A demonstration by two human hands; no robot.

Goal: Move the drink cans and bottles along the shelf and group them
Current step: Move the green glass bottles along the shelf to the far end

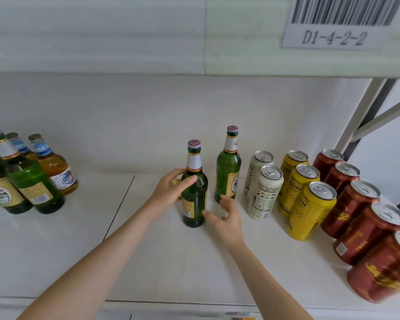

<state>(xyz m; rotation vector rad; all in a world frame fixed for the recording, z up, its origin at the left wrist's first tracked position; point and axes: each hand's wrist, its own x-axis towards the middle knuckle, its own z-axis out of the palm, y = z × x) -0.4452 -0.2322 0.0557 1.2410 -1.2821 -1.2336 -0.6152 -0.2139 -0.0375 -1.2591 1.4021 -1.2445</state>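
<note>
The left hand [171, 192] grips the near green bottle [194, 199] on the shelf [148, 262], probably to slide it beside the second green bottle [228, 174]; the right hand [226, 218] hovers empty at its base, ready to steady it.

Shelf [67, 250] held bottle cluster [28, 181] far left; front bottle [195, 211] centre, rear bottle [228, 179] behind-right; can rows [310, 199], seemingly three, at right.

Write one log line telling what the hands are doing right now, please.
left hand: grips front green bottle | right hand: open, low beside it | back green bottle: upright | cans: rows on right
</note>
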